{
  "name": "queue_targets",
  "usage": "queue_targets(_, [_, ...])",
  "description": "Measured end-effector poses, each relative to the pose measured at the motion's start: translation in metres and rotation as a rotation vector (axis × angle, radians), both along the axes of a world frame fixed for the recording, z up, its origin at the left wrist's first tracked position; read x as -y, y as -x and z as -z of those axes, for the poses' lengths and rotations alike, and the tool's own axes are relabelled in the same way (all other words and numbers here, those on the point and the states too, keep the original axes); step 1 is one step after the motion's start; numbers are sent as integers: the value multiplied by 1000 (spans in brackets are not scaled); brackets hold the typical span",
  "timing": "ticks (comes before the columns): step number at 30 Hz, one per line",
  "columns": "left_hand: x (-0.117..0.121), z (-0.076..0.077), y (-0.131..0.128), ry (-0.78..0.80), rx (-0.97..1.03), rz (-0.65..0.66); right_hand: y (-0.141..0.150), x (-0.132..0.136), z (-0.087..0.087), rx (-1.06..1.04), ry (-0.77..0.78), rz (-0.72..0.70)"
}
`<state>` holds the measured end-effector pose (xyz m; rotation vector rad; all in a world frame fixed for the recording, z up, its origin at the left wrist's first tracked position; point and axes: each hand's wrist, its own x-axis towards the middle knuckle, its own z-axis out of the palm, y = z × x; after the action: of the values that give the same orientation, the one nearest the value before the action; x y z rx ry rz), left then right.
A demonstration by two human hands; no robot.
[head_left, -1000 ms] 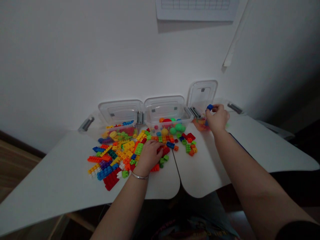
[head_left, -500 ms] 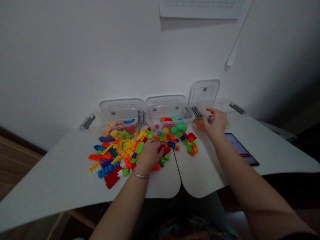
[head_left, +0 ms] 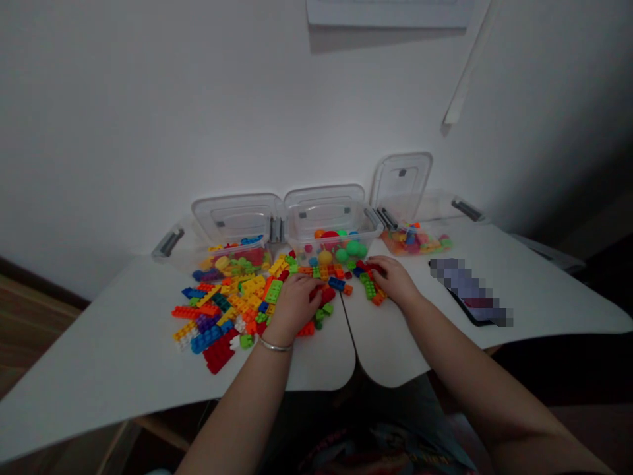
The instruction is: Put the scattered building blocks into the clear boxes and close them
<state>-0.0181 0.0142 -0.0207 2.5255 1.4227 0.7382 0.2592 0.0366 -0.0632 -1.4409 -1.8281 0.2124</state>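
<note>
My left hand [head_left: 297, 302], with a silver bracelet at its wrist, rests on a heap of colourful toy building blocks [head_left: 252, 287]. Its fingers and thumb are apart beside a red block [head_left: 327, 295], and the palm hides the blocks underneath. At a smaller cluster on the right, my right hand [head_left: 394, 280] is closed at the fingertips on a red building block [head_left: 361, 265], partly covered by the fingers. Green blocks [head_left: 367, 285] and orange blocks [head_left: 378, 299] lie just below those fingers. A blue block [head_left: 337, 284] sits between the two hands.
Three clear boxes with raised lids line the wall: a left box [head_left: 237, 254] with blocks, a middle box [head_left: 373, 232] with coloured balls, and a right box [head_left: 435, 214] with small mixed pieces. A phone [head_left: 472, 310] lies right. A seam [head_left: 349, 323] divides the white tabletop.
My right hand has come down and left from the right box to the small block cluster, its fingers now at a red block. My left hand stays on the heap.
</note>
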Motion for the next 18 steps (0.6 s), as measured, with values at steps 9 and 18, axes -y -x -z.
queue_targets(9, [-2,3,1,-14,7,15,3,1,2,-231,90,135])
queue_targets(18, [-1,1,1,-11,-5,6,6,16,-16,-347,-37,230])
